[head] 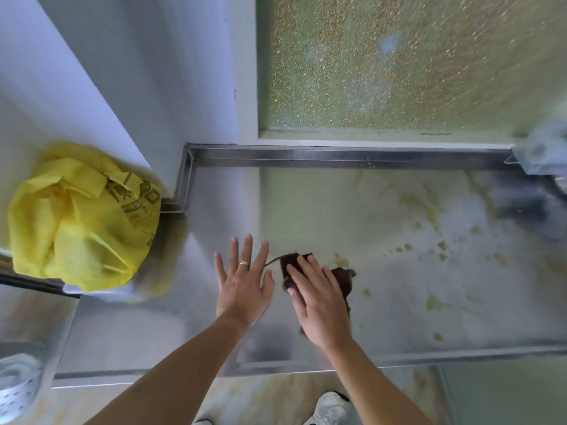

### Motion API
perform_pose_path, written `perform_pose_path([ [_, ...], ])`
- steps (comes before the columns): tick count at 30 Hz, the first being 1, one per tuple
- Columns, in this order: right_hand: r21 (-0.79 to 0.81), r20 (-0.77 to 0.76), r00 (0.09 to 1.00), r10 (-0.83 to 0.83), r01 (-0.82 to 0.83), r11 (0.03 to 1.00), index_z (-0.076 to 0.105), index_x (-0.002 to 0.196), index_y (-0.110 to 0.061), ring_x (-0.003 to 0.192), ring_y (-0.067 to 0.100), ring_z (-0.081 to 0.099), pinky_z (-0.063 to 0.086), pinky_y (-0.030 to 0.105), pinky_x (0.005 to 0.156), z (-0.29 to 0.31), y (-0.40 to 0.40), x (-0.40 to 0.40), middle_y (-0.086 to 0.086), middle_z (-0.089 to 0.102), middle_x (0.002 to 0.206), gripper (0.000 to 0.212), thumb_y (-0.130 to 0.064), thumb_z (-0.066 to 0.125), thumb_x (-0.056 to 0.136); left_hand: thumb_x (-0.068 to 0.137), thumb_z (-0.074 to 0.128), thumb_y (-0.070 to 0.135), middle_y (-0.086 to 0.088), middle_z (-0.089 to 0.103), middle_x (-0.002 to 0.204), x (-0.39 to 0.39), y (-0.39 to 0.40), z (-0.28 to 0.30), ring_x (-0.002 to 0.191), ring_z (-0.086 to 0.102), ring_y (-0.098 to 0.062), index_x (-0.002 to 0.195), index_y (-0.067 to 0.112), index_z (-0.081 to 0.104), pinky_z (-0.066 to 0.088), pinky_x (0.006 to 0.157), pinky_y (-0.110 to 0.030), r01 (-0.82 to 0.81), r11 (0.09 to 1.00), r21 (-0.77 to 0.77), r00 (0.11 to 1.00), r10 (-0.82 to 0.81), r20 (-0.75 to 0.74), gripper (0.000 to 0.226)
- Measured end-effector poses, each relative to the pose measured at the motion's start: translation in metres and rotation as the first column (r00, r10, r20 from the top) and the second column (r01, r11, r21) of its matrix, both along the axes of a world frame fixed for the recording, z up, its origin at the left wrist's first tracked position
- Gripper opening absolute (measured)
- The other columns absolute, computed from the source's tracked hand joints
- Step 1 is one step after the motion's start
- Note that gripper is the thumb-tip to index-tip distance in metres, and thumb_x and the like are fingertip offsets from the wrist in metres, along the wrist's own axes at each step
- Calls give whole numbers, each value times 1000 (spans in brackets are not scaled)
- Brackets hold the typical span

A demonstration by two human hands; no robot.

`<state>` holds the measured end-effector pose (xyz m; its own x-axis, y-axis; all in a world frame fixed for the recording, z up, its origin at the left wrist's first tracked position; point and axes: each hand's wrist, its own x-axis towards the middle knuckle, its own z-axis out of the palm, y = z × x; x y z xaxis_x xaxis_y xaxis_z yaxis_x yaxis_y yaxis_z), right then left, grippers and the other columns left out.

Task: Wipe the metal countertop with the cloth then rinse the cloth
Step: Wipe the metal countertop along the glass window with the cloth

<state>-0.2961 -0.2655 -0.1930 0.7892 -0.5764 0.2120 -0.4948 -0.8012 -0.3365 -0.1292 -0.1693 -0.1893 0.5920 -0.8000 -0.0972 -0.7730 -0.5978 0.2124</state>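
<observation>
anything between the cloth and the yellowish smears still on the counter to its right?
Nothing visible. The right hand presses flat on the dark cloth; the metal countertop between it and the yellowish smears is bare. The yellow bag sits far left.

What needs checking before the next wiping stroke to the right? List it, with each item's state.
1. Dark brown cloth under the right hand: ok, flat fingers press it onto the metal countertop.
2. Left hand out of the stroke path: ok, it lies open to the left of the cloth.
3. Yellowish stains left to wipe: not ok, smears and spots cover the surface to the right.
4. Crumpled yellow plastic bag clear of the stroke: ok, it sits far left.
5. Cloth wet enough: cannot tell.
6. Place to rinse: cannot tell, no sink or tap shows.
</observation>
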Motion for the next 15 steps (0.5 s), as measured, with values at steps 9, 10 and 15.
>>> perform_pose_path([
  [9,-25,8,985,-170,170,985,63,137,-16,147,26,42,36,47,117,4,-154,19,7,54,152,36,-27,53,105,101,28,46,0,13,170,-3,-3,-8,158,-5,-24,160,37,18,7,126,-58,-21,999,-37,998,23,58,60],
  [10,-7,20,979,-201,202,979,64,136,-13,146,28,43,36,48,117,3,-165,21,9,55,150,34,-23,55,104,101,30,45,1,15,170,-3,-3,-7,158,-4,-24,160,37,19,7,126,-57,-24,999,-41,998,26,55,61],
  [15,213,34,899,-436,419,882,63,127,3,129,39,53,39,42,111,22,-198,24,21,58,136,29,-11,53,104,100,33,43,-1,19,169,-2,-3,0,158,-1,-25,159,35,23,6,126,-57,-36,999,-25,999,36,24,61],
])
